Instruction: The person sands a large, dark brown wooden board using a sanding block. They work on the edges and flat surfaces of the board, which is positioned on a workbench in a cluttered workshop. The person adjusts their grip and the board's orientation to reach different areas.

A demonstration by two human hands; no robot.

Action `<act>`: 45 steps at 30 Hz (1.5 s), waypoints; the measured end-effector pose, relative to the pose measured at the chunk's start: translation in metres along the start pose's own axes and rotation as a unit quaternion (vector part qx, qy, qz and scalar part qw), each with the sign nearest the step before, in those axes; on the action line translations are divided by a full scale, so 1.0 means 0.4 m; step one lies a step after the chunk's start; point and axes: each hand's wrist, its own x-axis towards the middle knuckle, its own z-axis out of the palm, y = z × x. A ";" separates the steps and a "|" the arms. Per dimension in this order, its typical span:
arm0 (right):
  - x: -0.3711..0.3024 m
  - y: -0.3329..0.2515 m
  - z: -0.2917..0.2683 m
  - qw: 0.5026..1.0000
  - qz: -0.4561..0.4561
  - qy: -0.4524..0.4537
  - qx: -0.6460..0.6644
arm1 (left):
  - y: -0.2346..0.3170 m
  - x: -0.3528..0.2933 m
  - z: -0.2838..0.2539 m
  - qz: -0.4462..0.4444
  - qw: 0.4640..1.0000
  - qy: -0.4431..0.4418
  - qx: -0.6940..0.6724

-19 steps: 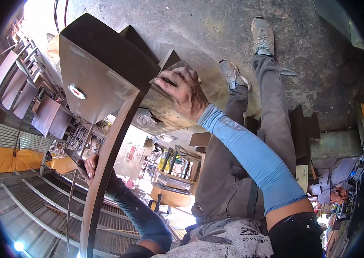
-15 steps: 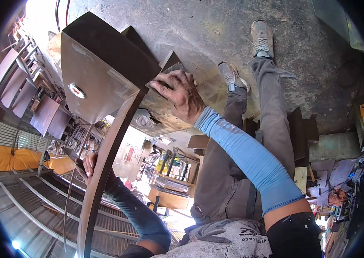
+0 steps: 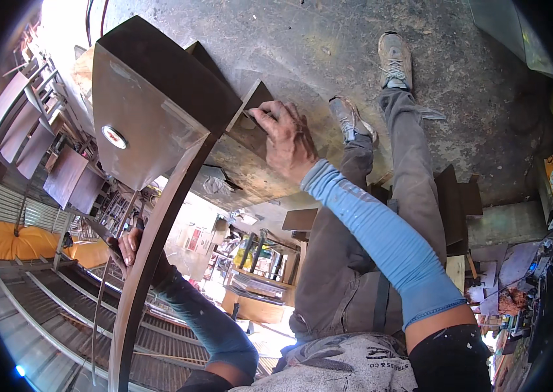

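A large brown wooden furniture piece (image 3: 159,91) with a round sticker fills the upper left. My right hand (image 3: 287,138), in a light blue sleeve, curls its fingers over the edge of a brown board (image 3: 253,104) joined to it. My left hand (image 3: 127,247), in a darker blue sleeve, grips a long narrow brown panel (image 3: 149,281) that runs down from the piece to the lower edge. Part of the left hand's fingers is hidden behind that panel.
My legs in grey trousers and two worn shoes (image 3: 394,57) stand on the stained concrete floor (image 3: 485,98). Brown wooden panels (image 3: 34,137) are stacked at the left, near a corrugated metal roof (image 3: 48,307). Shelves with cluttered goods (image 3: 257,261) lie behind, and more boards (image 3: 453,196) at the right.
My right hand has shifted slightly along the board's edge and its fingers have curled tighter. The left hand keeps its hold on the long panel.
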 end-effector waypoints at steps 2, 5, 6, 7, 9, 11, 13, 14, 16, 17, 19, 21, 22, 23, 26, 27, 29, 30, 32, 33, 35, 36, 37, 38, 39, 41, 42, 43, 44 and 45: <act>-0.026 0.044 -0.021 1.000 -0.016 -0.015 -0.008 | 0.002 0.010 -0.042 -0.002 0.999 -0.042 -0.002; -0.110 0.129 -0.124 0.997 -0.012 -0.082 -0.012 | -0.021 0.027 -0.036 -0.020 0.995 -0.069 -0.062; -0.147 0.164 -0.160 0.996 -0.003 -0.086 -0.023 | -0.031 0.027 -0.015 -0.030 0.994 -0.067 -0.075; -0.183 0.192 -0.191 0.995 0.004 -0.089 -0.034 | -0.036 0.025 -0.006 -0.040 0.993 -0.066 -0.090; -0.227 0.208 -0.259 0.992 0.022 -0.102 -0.071 | -0.037 0.024 -0.014 -0.010 0.994 -0.078 -0.070; -0.276 0.215 -0.307 0.988 0.025 -0.091 -0.119 | -0.039 0.029 -0.043 0.005 0.994 -0.092 -0.065; -0.327 0.228 -0.324 0.983 0.013 -0.064 -0.170 | -0.049 0.023 -0.041 0.025 0.994 -0.094 -0.040; -0.346 0.232 -0.322 0.983 0.010 -0.053 -0.178 | -0.035 0.040 -0.078 0.014 0.992 -0.122 -0.044; -0.374 0.214 -0.297 0.978 0.006 -0.043 -0.203 | -0.042 0.055 -0.110 0.035 0.989 -0.145 -0.016; -0.394 0.199 -0.282 0.975 0.003 -0.042 -0.216 | -0.065 0.033 -0.068 0.070 0.991 -0.110 0.019; -0.436 0.179 -0.231 0.980 -0.017 -0.047 -0.192 | -0.087 0.025 -0.024 0.119 0.990 -0.058 0.050; -0.460 0.136 -0.188 0.981 -0.040 -0.056 -0.182 | -0.094 0.059 -0.036 0.152 0.987 -0.024 0.037; -0.474 0.089 -0.168 0.980 -0.053 -0.065 -0.178 | -0.090 0.054 -0.019 0.163 0.985 -0.037 0.036; -0.491 0.046 -0.152 0.979 -0.065 -0.075 -0.177 | -0.102 0.042 0.011 0.172 0.983 -0.048 0.032; -0.549 -0.004 -0.143 0.972 -0.064 -0.110 -0.199 | -0.163 0.060 0.072 0.186 0.978 -0.094 0.003; -0.566 -0.004 -0.125 0.969 -0.070 -0.134 -0.194 | -0.144 0.052 0.064 0.196 0.976 -0.090 0.008; -0.609 0.019 -0.103 0.966 -0.091 -0.131 -0.205 | -0.124 0.051 0.046 0.200 0.977 -0.079 0.004; -0.641 0.025 -0.108 0.961 -0.089 -0.128 -0.227 | -0.130 0.055 0.035 0.191 0.979 -0.075 -0.010; -0.677 0.038 -0.129 0.945 -0.097 -0.155 -0.273 | -0.134 0.074 0.004 0.176 0.982 -0.060 -0.037; -0.687 0.045 -0.135 0.938 -0.099 -0.156 -0.293 | -0.131 0.089 -0.022 0.164 0.984 -0.048 -0.054; -0.693 0.054 -0.146 0.921 -0.111 -0.171 -0.331 | -0.106 0.135 -0.113 0.141 0.985 -0.012 -0.099; -0.689 0.053 -0.148 0.913 -0.118 -0.164 -0.355 | -0.097 0.170 -0.176 0.123 0.983 0.008 -0.135; -0.690 0.051 -0.129 0.905 -0.126 -0.183 -0.363 | -0.071 0.168 -0.260 0.116 0.980 0.039 -0.157; -0.693 0.058 -0.119 0.892 -0.131 -0.199 -0.385 | -0.079 0.140 -0.330 0.111 0.976 0.077 -0.171; -0.688 0.069 -0.122 0.875 -0.139 -0.209 -0.414 | -0.105 0.086 -0.370 0.107 0.973 0.120 -0.169; -0.677 0.095 -0.120 0.854 -0.152 -0.249 -0.430 | -0.171 -0.084 -0.361 0.095 0.960 0.252 -0.077; -0.665 0.081 -0.114 0.844 -0.147 -0.270 -0.439 | -0.182 -0.158 -0.379 0.060 0.959 0.273 -0.054; -0.655 0.065 -0.106 0.833 -0.142 -0.288 -0.450 | -0.220 -0.218 -0.428 0.035 0.955 0.292 -0.037; -0.650 0.060 -0.094 0.831 -0.137 -0.289 -0.454 | -0.255 -0.277 -0.476 0.010 0.950 0.311 -0.020; -0.649 0.061 -0.078 0.831 -0.131 -0.290 -0.456 | -0.319 -0.335 -0.559 -0.006 0.944 0.330 -0.004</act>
